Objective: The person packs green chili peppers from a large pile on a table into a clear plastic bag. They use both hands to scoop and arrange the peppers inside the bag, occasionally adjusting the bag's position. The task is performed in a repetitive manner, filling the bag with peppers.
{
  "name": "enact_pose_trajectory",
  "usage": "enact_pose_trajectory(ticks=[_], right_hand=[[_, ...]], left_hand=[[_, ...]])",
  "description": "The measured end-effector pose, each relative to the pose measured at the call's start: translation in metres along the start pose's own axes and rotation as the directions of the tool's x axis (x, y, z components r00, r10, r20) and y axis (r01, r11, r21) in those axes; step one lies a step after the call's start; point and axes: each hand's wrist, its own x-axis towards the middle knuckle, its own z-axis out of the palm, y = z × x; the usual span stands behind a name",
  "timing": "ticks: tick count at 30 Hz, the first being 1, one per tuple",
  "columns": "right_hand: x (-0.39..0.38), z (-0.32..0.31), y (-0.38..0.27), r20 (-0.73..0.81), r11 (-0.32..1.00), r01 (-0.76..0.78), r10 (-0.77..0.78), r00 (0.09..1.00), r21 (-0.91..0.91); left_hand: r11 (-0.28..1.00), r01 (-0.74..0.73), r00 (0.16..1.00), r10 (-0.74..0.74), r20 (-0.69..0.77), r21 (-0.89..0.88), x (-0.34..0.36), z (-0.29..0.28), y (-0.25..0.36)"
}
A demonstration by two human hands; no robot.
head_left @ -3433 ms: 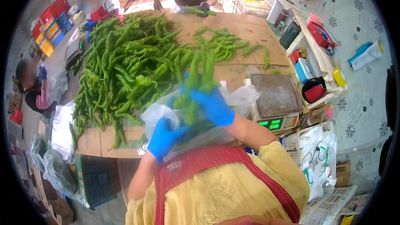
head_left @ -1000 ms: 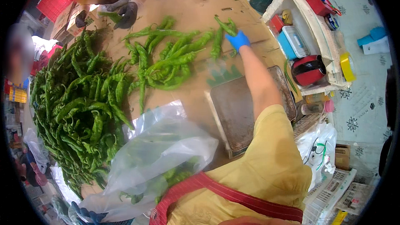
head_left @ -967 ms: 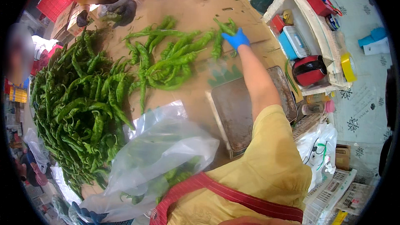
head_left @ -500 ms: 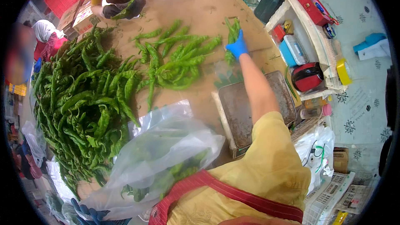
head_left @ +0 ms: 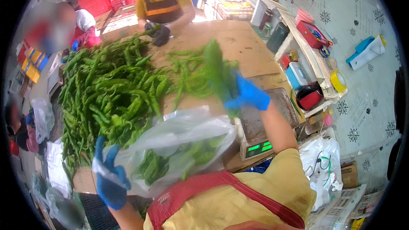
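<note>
My right hand (head_left: 248, 93), in a blue glove, is closed on several long green peppers (head_left: 215, 57), blurred by motion, left of the scale (head_left: 263, 121). My left hand (head_left: 111, 174), also gloved in blue, has its fingers spread at the left end of a translucent plastic bag (head_left: 164, 145), touching or very near its film. Green peppers show through the bag, which lies in front of me. A large heap of peppers (head_left: 102, 87) covers the left part of the cardboard-covered table (head_left: 245, 47), and a looser group (head_left: 187, 70) lies near its middle.
A co-worker (head_left: 164, 6) across the table holds peppers in dark gloves. Another person (head_left: 85, 30) is at the back left, a third (head_left: 23, 132) at far left. Wooden shelving (head_left: 304, 76) with tape, boxes and containers lines the right edge; white plastic bags (head_left: 324, 170) hang below.
Since half a second ago, my right hand has lifted the peppers and moved down-left toward the bag. My left hand has come into view beside the bag. The camera view has shifted.
</note>
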Motion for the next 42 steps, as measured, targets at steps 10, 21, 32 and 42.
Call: enact_pose_trajectory(ticks=[10,21,32,42], right_hand=[[0.015,0.163,0.015,0.877,0.719,-0.532,-0.238,0.417,0.448],[0.023,0.186,0.011,0.901,0.803,-0.453,-0.225,0.371,0.387],[0.054,0.214,-0.002,0.548,0.856,0.328,-0.063,0.834,-0.4],[0.025,0.212,0.028,0.258,0.987,-0.069,0.105,0.96,-0.146]], left_hand=[[0.906,0.137,0.938,0.011,0.347,-0.401,-0.002,0.044,0.015],[0.914,0.16,0.962,-0.061,0.265,-0.373,-0.004,0.015,-0.014],[0.91,0.237,0.943,-0.131,0.307,-0.341,-0.053,-0.03,0.029],[0.735,0.18,0.984,-0.127,0.129,-0.653,-0.06,-0.065,-0.001]])
